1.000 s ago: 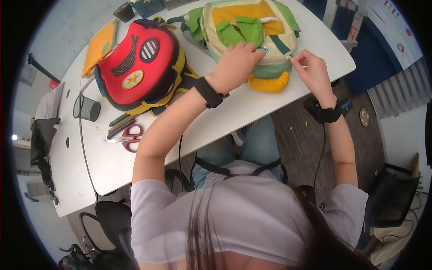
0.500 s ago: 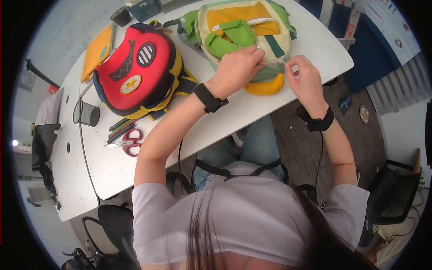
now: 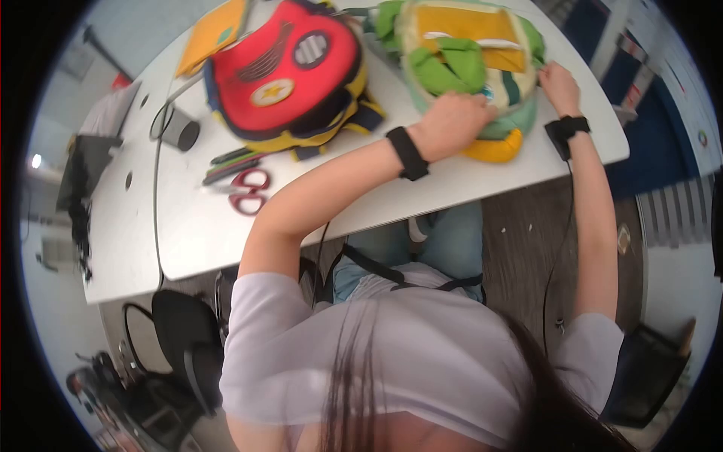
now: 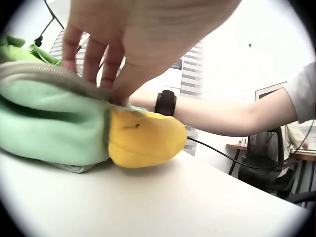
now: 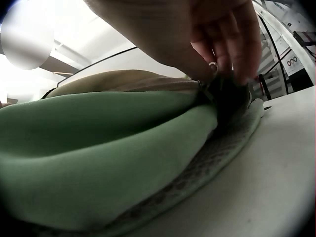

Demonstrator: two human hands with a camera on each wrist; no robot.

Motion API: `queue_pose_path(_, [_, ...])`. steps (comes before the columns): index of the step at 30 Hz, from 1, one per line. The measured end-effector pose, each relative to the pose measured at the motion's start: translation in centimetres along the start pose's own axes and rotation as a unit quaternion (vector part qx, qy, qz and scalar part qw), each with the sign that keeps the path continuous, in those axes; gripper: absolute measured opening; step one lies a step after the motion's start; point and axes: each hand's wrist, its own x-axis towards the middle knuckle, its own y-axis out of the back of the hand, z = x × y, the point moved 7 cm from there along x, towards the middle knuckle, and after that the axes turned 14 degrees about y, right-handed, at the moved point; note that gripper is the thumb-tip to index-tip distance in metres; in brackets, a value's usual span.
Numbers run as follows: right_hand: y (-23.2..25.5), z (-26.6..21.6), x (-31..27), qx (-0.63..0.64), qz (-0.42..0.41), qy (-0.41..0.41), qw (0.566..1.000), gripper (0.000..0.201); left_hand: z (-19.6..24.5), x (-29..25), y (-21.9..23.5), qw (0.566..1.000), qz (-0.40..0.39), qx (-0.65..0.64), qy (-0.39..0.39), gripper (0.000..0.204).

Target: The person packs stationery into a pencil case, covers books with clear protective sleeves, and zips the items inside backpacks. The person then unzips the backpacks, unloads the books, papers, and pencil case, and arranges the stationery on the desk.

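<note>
A cream, green and yellow backpack lies on the white table, a yellow padded piece at its near edge. The left hand rests on the bag's near part; in the left wrist view its fingertips press the rim by the grey zipper. At the bag's right side the right hand pinches a small zipper pull with thumb and fingers; the right wrist view shows a metal ring between them, above the green side fabric.
A red, navy and yellow backpack lies to the left. Nearer are red-handled scissors, several pens and a mesh cup. A yellow folder is at the back left. The table's front edge runs below the forearms.
The right hand has moved away from the body along the bag's right side with the zipper pull. The left hand stays on the bag. The head view has shifted, moving the scene right and up.
</note>
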Motion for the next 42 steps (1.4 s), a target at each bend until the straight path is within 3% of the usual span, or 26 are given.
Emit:
queue_pose_path(2, [-0.4, 1.4, 0.2, 0.031, -0.026, -0.019, 0.999, 0.025, -0.3, -1.1, -0.7, 1.000, 0.013, 0.011, -0.004, 0.013])
queue_pose_path(4, [1.4, 0.2, 0.0, 0.005, 0.018, 0.024, 1.000, 0.027, -0.1, -2.0, -1.0, 0.999, 0.020, 0.021, -0.018, 0.014])
queue_pose_path(6, [5.3, -4.9, -0.8, 0.053, 0.110, 0.065, 0.990, 0.026, 1.1, -3.2, -0.4, 0.993, 0.066, 0.049, -0.087, 0.017])
queue_pose_path(8, [7.9, -10.9, -1.5, 0.083, 0.147, 0.123, 0.978, 0.020, 1.1, -3.8, 1.3, 0.995, 0.035, 0.045, -0.081, 0.020])
queue_pose_path(10, [8.2, -16.3, -2.1, 0.337, 0.112, 0.223, 0.908, 0.017, 0.3, -4.8, 2.8, 0.988, -0.144, -0.052, -0.002, 0.022])
queue_pose_path(11, [7.9, -18.5, -2.3, 0.337, 0.083, 0.263, 0.900, 0.016, -0.7, -5.7, 4.3, 0.993, -0.089, -0.072, 0.011, 0.024])
queue_pose_path(14, [6.4, -23.1, -2.9, 0.324, -0.010, 0.318, 0.891, 0.012, -4.3, -8.3, 9.0, 0.998, 0.012, -0.024, 0.048, 0.030])
queue_pose_path(16, [4.7, -25.0, -2.7, 0.264, 0.010, 0.360, 0.895, 0.009, -6.3, -10.0, 11.5, 0.994, 0.085, 0.045, 0.044, 0.032])
queue_pose_path(17, [3.6, -25.4, -2.7, 0.260, 0.008, 0.353, 0.899, 0.009, -7.5, -10.9, 11.9, 0.991, 0.086, 0.064, 0.076, 0.032])
queue_pose_path(19, [2.4, -27.1, -3.4, 0.169, 0.046, 0.417, 0.892, 0.009, -8.8, -12.5, 12.2, 0.986, 0.071, 0.093, 0.122, 0.032])
queue_pose_path(20, [1.9, -27.1, -3.4, 0.167, 0.046, 0.415, 0.893, 0.009, -8.9, -12.8, 12.1, 0.986, 0.071, 0.091, 0.119, 0.032])
queue_pose_path(22, [0.7, -28.0, -3.5, 0.041, 0.026, 0.434, 0.900, 0.008, -9.2, -13.7, 11.7, 0.986, 0.077, 0.095, 0.115, 0.030])
queue_pose_path(25, [0.7, -28.6, -3.9, -0.007, 0.015, 0.456, 0.890, 0.007, -9.2, -14.3, 11.4, 0.985, 0.078, 0.103, 0.117, 0.030])
queue_pose_path(30, [-0.1, -28.7, -3.2, -0.036, -0.005, 0.439, 0.898, 0.007, -9.0, -14.9, 11.0, 0.986, 0.093, 0.105, 0.090, 0.029])
queue_pose_path(33, [0.2, -29.5, -3.4, -0.053, 0.009, 0.469, 0.881, 0.008, -9.1, -15.3, 10.9, 0.987, 0.105, 0.092, 0.077, 0.026])
queue_pose_path(38, [-1.2, -29.9, -3.2, -0.082, -0.051, 0.488, 0.867, 0.009, -9.5, -15.5, 10.2, 0.986, 0.116, 0.095, 0.079, 0.023])
queue_pose_path(42, [-1.1, -29.8, -3.2, -0.107, 0.006, 0.516, 0.850, 0.008, -9.5, -15.6, 10.2, 0.985, 0.124, 0.098, 0.071, 0.024])
